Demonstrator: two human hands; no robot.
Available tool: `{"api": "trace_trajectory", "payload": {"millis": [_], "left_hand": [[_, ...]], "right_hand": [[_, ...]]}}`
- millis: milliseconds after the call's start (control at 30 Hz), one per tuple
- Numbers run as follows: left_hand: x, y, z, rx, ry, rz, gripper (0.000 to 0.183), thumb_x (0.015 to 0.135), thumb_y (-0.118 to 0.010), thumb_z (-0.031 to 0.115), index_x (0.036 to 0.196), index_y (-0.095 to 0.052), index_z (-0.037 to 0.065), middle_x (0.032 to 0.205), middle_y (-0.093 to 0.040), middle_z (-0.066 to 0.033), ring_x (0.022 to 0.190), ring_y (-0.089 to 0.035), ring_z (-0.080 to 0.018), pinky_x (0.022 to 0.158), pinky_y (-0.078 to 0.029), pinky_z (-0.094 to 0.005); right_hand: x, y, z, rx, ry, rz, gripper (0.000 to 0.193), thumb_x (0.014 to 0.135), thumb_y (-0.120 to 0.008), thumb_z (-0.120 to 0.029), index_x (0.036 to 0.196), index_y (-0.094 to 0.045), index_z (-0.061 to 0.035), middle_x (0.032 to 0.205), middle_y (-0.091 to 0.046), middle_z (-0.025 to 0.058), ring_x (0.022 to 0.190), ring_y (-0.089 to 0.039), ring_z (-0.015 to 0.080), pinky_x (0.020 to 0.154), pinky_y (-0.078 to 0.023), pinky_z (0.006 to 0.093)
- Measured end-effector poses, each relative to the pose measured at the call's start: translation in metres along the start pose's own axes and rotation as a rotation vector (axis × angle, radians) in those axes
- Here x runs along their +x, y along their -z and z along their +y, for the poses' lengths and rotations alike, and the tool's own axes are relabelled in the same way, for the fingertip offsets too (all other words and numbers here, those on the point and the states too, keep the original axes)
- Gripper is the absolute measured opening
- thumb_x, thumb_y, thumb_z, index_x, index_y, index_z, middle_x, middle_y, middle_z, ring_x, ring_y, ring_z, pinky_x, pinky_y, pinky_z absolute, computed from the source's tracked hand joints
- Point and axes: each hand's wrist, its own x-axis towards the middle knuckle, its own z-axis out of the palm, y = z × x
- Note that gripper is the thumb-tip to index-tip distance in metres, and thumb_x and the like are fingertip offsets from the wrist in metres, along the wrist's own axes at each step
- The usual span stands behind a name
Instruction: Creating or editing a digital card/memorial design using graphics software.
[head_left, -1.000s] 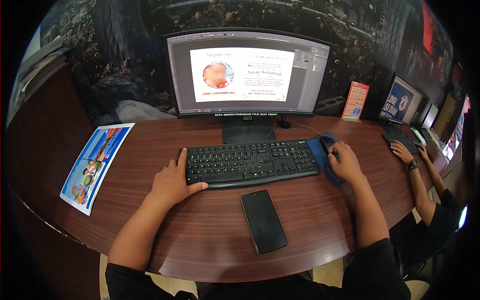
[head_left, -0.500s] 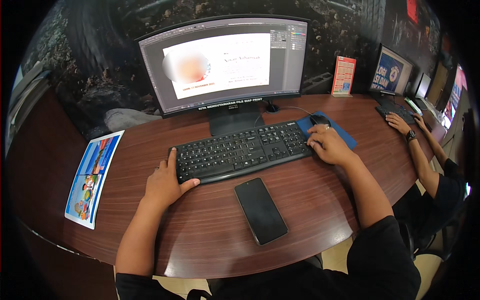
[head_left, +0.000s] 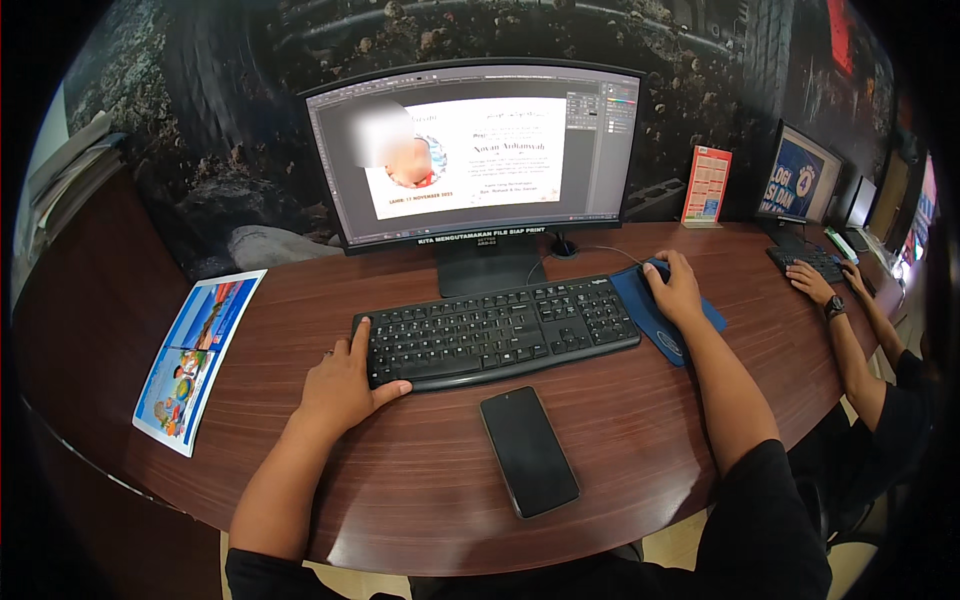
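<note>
My left hand (head_left: pixel 338 388) rests at the left end of a black keyboard (head_left: pixel 480 335). Its index finger reaches the upper left keys, and the thumb lies spread along the near left corner. To the right of the keyboard, my right hand (head_left: pixel 680 288) is wrapped over a dark computer mouse (head_left: pixel 656 269), most of it hidden under the fingers. Beneath that hand lies a blue mouse pad (head_left: pixel 642 303). Behind the keyboard stands a curved monitor (head_left: pixel 600 160), showing a card layout with a round picture in an editing program.
A dark smartphone (head_left: pixel 530 450) lies in front of the keyboard on the wooden desk (head_left: pixel 420 480). Colourful printed sheets (head_left: pixel 197 360) lie at the left. A red desk calendar (head_left: pixel 705 187) stands right of the monitor. Farther right, another person's hands (head_left: pixel 815 283) are at a second keyboard.
My right hand has moved from the keyboard's right end onto the mouse. My left hand keeps its place on the keyboard. The view has tilted slightly up, and the card on screen shows more text.
</note>
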Motion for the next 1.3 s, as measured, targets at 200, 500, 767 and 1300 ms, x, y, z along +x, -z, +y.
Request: {"api": "trace_trajectory", "payload": {"millis": [200,500,767,1300], "left_hand": [[0.0018,-0.0003,-0.0009,0.03,0.006,0.01,0.124,0.08,-0.071,0.08,0.167,-0.022,0.006,0.141,-0.057,-0.0279,0.127,-0.061,-0.0452,0.103,-0.052,-0.0533],[-0.0012,-0.0053,-0.0019,0.042,-0.05,0.068,0.121,0.082,-0.069,0.08,0.165,-0.027,0.002,0.141,-0.055,-0.0308,0.123,-0.065,-0.0455,0.098,-0.056,-0.0538],[-0.0017,-0.0075,-0.0022,0.042,-0.064,0.079,0.117,0.084,-0.068,0.078,0.164,-0.028,0.002,0.142,-0.055,-0.0314,0.125,-0.063,-0.046,0.098,-0.055,-0.0545],[-0.0023,-0.0063,-0.0005,0.042,-0.045,0.051,0.114,0.087,-0.068,0.075,0.165,-0.027,0.002,0.147,-0.052,-0.0312,0.129,-0.06,-0.0454,0.101,-0.054,-0.0556]], "right_hand": [[-0.0028,-0.0013,-0.0068,-0.047,0.029,-0.113,0.038,0.092,-0.072,-0.023,0.126,-0.069,-0.0061,0.129,-0.066,0.017,0.122,-0.062,0.0401,0.107,-0.048,0.048],[-0.0036,-0.0023,-0.0068,-0.089,0.069,-0.101,0.034,0.087,-0.073,-0.017,0.119,-0.074,-0.0062,0.126,-0.067,0.0144,0.12,-0.063,0.0381,0.107,-0.049,0.0456],[-0.0052,-0.0024,-0.0049,-0.076,0.061,-0.106,0.032,0.088,-0.074,-0.016,0.118,-0.074,-0.0054,0.125,-0.067,0.0156,0.118,-0.064,0.0387,0.105,-0.05,0.0456],[-0.0038,-0.0048,-0.0019,-0.012,0.083,-0.115,0.031,0.088,-0.076,-0.016,0.117,-0.074,-0.0045,0.122,-0.068,0.0144,0.118,-0.064,0.0373,0.103,-0.051,0.0452]]}}
